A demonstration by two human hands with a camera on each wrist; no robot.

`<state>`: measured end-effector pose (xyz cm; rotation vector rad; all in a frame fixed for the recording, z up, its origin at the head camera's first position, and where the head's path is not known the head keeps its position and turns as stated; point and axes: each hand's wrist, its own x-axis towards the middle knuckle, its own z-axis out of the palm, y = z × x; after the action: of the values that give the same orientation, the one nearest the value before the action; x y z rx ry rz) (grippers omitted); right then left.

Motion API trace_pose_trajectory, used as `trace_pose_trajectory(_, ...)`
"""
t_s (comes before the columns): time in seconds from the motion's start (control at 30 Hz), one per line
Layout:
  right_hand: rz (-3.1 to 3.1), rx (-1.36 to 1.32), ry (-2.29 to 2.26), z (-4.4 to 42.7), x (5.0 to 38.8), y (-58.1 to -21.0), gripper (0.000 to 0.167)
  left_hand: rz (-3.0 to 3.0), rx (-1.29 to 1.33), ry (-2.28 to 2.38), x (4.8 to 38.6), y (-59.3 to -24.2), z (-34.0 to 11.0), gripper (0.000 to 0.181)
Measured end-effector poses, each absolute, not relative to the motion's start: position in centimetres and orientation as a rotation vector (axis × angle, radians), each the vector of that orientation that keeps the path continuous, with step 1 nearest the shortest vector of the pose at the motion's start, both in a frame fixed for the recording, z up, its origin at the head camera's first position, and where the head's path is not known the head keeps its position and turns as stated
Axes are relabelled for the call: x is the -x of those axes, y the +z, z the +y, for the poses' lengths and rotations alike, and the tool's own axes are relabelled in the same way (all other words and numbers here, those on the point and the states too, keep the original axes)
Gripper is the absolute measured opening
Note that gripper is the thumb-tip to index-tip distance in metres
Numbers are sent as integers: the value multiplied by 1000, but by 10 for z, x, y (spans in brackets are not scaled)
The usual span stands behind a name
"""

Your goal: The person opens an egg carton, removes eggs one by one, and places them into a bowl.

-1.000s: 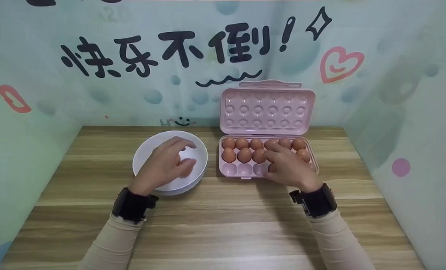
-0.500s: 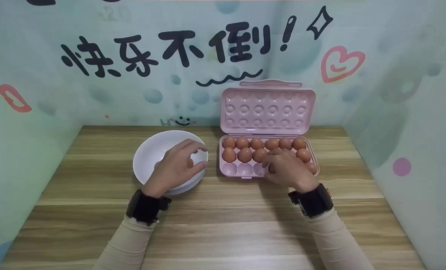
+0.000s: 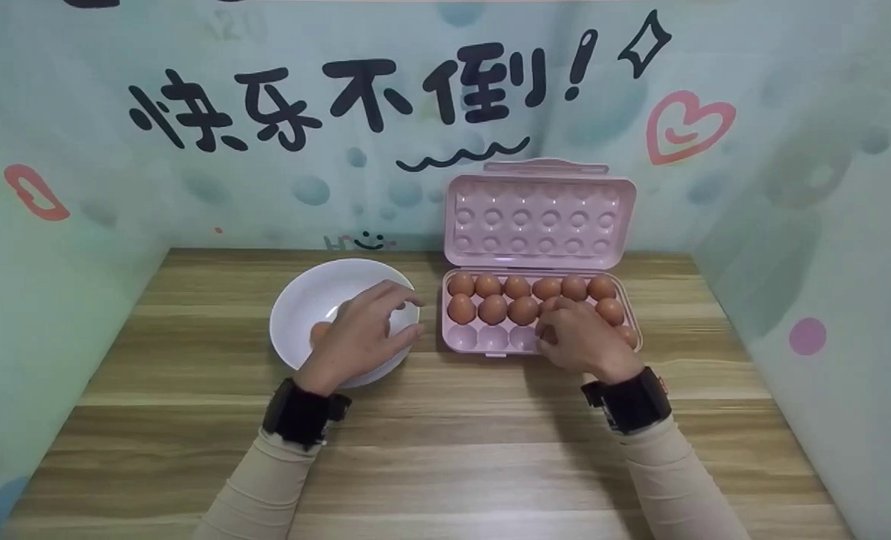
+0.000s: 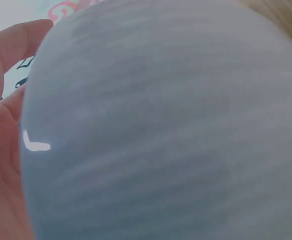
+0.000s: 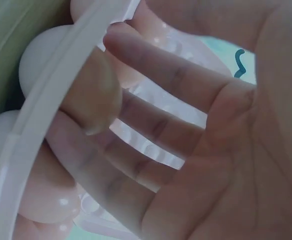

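My left hand (image 3: pixel 363 330) hovers over the white bowl (image 3: pixel 293 300), its fingers loosely bent with nothing between them. Beside that hand, inside the bowl, part of a brown egg (image 3: pixel 319 332) shows. The bowl's outer wall (image 4: pixel 161 125) fills most of the left wrist view. At the pink egg box (image 3: pixel 494 355), my right hand (image 3: pixel 584 337) reaches down into the front row. Its thumb and fingers curl at an egg (image 5: pixel 81 9), which the box's rim and the fingers partly hide. Front-row eggs (image 5: pixel 93 95) sit close under the other fingers.
The egg box's lid (image 3: pixel 539 221) stands raised against the printed backdrop (image 3: pixel 265 187). Brown eggs (image 3: pixel 490 307) fill much of the two rear rows. Empty cups (image 3: pixel 490 339) show at the front left. Everything stands on a wood-grain table (image 3: pixel 445 450).
My left hand has drifted right across the bowl, uncovering the egg on its left. The right hand's fingers have lowered and drawn together at the front row.
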<state>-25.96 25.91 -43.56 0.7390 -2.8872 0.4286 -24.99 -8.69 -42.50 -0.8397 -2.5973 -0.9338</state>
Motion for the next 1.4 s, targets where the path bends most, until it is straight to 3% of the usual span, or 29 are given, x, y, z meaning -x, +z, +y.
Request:
trace_pose_trajectory(0.07, -2862, -730, 404, 259, 260, -437, 2, -2610, 824, -941, 249, -425, -86, 28)
trace_pose_trajectory(0.63, -2783, -701, 488, 260, 267, -438, 19, -2638, 795, -953, 250, -428, -86, 28)
trace_pose_trajectory(1.03, -2712, -720, 614, 267, 261, -417, 10, -2596, 762, -898, 248, -427, -80, 29)
trace_pose_trajectory(1.4, -2629, -721, 1095, 249, 253, -405, 21, -2475, 902, -963, 246, -426, -59, 36)
